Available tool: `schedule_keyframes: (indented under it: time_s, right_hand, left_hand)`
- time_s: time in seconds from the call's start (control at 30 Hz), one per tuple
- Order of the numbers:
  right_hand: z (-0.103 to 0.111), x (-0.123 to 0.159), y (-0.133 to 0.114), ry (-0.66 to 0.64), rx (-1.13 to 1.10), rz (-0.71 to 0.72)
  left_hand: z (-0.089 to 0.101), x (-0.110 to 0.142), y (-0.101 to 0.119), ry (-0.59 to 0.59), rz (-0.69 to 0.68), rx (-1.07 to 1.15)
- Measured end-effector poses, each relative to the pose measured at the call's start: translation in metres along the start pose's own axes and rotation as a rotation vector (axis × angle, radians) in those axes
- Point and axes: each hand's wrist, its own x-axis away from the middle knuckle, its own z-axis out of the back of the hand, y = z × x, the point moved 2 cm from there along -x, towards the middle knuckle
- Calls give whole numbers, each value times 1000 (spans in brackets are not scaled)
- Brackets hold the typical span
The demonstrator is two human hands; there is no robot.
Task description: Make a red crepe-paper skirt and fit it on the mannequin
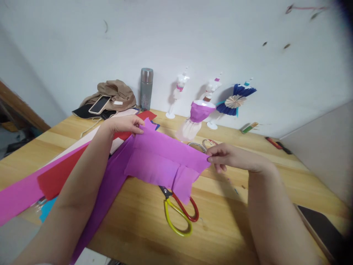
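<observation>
Left hand (129, 124) and right hand (226, 156) each pinched one end of one thin, creased, ragged-edged purple sheet (162, 152), stretched above one pair of scissors (179, 211), two looped handles, red and yellow; beyond stood three dress forms (211, 87), one cylindrical bottle (146, 90), on wooden table (138, 221)

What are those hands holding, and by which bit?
A purple sheet. The left hand pinches it near its upper left corner, and the right hand pinches its right corner.
</observation>
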Motion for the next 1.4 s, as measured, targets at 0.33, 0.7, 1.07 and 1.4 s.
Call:
schedule_keyframes:
  time_s: [0.33, 0.7, 1.07, 1.4]
  right_hand:
    - [25, 32, 9, 163, 3, 23]
    - [33, 28, 17, 410, 64, -21]
    - [32, 22, 9, 545, -38, 17]
    - [30, 5, 14, 682, -151, -25]
  left_hand:
    - [-15, -1, 39, 66, -146, -60]
    - [-25, -13, 32, 40, -143, -77]
    - [-22, -14, 34, 158, -162, -157]
    - [-33, -29, 18, 231, -79, 76]
